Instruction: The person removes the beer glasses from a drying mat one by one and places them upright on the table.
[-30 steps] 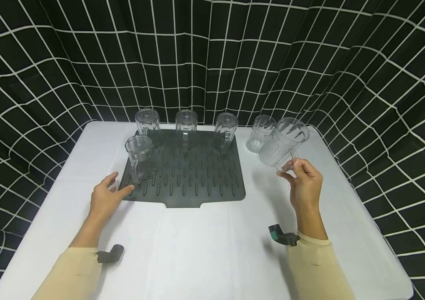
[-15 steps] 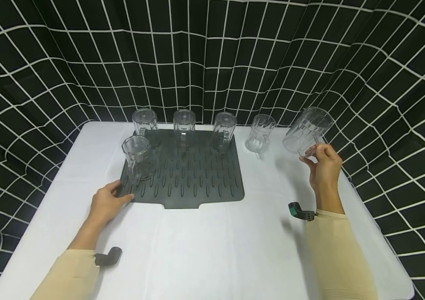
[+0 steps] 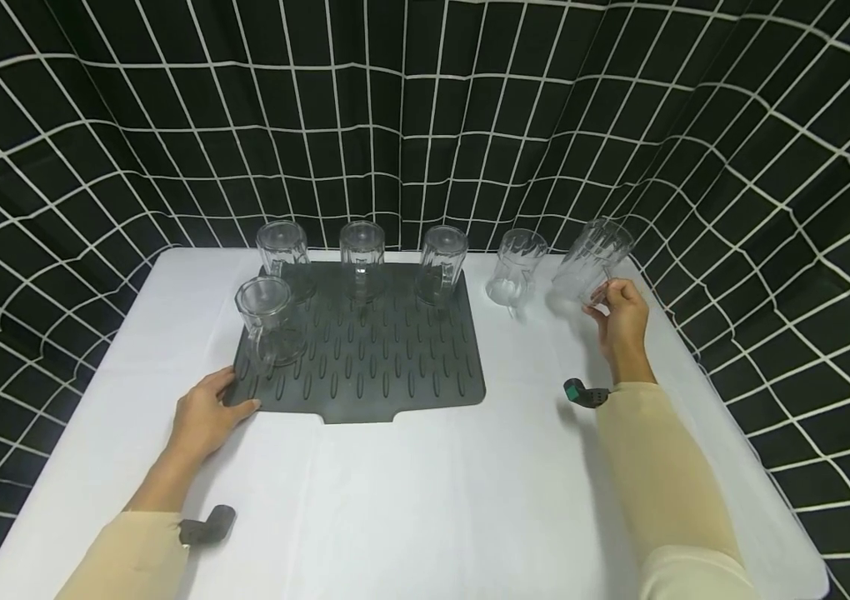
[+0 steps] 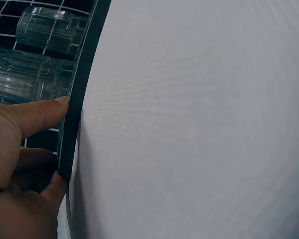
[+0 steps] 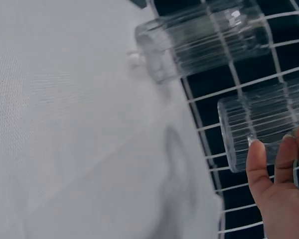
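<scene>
My right hand [image 3: 623, 321] pinches the handle of a clear glass mug [image 3: 592, 254] at the table's back right. In the right wrist view this mug [image 5: 266, 122] is close over the white cloth, its body beyond my fingertips. Just left of it stands another glass mug [image 3: 518, 267], off the mat. At the near left corner of the dark grey drying mat [image 3: 395, 358], my left hand [image 3: 203, 412] rests with thumb on the front edge and fingers at the side edge. The left wrist view shows the thumb [image 4: 45, 115] touching the mat's edge.
Several glass mugs stand on the mat: a back row with a left mug [image 3: 284, 250], a middle mug [image 3: 362, 258] and a right mug [image 3: 442, 262], plus a front-left mug [image 3: 269, 321]. White cloth [image 3: 395, 508] covers the table. A black gridded curtain [image 3: 402, 108] surrounds it.
My right hand carried the mug right, away from the neighbouring mug, then lowered it towards the table at the back right. My left hand came down onto the mat's near left corner.
</scene>
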Tool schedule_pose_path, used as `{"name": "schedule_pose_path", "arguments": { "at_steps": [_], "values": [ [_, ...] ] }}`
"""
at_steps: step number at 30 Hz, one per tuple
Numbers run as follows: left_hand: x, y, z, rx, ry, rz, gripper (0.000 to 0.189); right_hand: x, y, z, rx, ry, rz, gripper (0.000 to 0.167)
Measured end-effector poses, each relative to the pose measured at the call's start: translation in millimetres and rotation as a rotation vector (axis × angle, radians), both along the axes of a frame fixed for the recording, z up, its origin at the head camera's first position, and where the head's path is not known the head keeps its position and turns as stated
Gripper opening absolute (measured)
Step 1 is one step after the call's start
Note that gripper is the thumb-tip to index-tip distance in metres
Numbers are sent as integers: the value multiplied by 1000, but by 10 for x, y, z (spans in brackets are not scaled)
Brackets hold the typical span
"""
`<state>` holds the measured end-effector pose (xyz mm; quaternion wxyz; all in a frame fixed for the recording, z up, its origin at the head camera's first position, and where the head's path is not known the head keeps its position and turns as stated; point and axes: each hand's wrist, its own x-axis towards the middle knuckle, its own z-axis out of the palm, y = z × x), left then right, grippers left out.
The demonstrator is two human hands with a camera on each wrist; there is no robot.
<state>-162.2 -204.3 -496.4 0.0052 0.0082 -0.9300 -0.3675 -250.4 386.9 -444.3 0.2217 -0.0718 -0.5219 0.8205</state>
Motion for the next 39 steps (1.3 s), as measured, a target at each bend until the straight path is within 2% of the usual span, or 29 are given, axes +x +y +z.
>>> {"name": "schedule_pose_path", "arguments": {
  "at_steps": [7,16,24,33,39],
  "values": [
    [4,-15,-28,-4,16,0,69,-112,-16,-109,12,-62,-1,22],
    [12,-28,21,-17,24,1,69,-243,-24,-223,81,-123,38,23],
    [31,-6,-37,-4,23,-12,70,-265,2,-329,136,-224,52,20],
    [42,31,-18,-13,34,9,68,-277,33,-313,142,-259,62,17],
    [37,29,-35,-13,35,13,68,-229,32,-255,132,-322,38,14]
  ]
}}
